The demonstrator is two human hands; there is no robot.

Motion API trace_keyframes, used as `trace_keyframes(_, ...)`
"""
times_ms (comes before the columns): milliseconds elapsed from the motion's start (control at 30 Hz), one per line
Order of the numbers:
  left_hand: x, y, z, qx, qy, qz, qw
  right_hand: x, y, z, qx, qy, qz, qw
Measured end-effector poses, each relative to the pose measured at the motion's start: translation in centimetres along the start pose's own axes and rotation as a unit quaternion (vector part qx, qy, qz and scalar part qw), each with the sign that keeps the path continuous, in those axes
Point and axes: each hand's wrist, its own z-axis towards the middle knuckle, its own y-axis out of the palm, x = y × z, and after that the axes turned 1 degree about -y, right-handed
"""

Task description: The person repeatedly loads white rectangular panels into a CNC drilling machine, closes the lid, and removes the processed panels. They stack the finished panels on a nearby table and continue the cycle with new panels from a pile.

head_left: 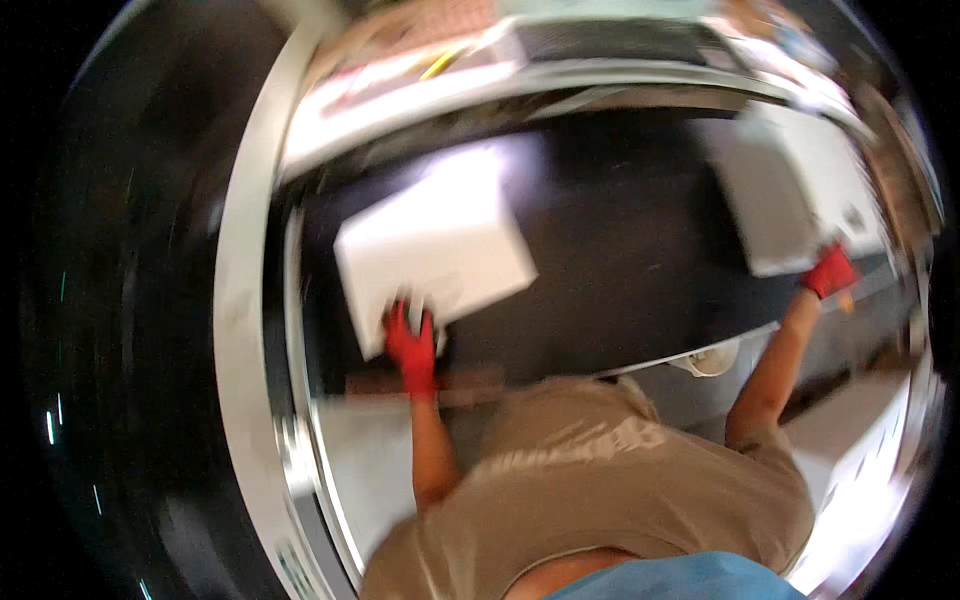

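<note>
A white box (pixel 430 250) rests at an angle on the left part of a dark work surface (pixel 620 220). My left hand (pixel 410 345), in a red glove with dark fingertips, lies against the box's near side with its fingers apart. Over at the right end stands another white box (pixel 790 190), its left side in shadow. My right hand (pixel 830 272), also red-gloved, is at that box's near right corner. Blur smears its fingers, so their grip does not show.
A pale rail (pixel 245 290) runs along the left side. Beyond the dark surface, a light ledge (pixel 600 75) holds blurred items, among them something yellow (pixel 438 66). A round whitish container (pixel 710 360) sits below the near edge, between my arms.
</note>
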Motion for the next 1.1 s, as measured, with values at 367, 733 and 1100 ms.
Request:
trace_keyframes(367,-3.1,-6.1,-10.3,0.017,-0.098,-0.382,0.919,-16.3,-15.2,-44.7,-0.502,-0.546,0.379,0.553)
trace_keyframes(733,-0.2,-2.6,-13.5,-0.016,0.009,0.101,0.995,-18.1,-13.0,-55.6,-0.442,-0.712,0.238,0.491)
trace_keyframes(1100,4.6,0.5,-12.6,-0.005,0.148,0.107,0.983,1.3,-14.5,-41.0,-0.374,-0.307,0.155,0.861)
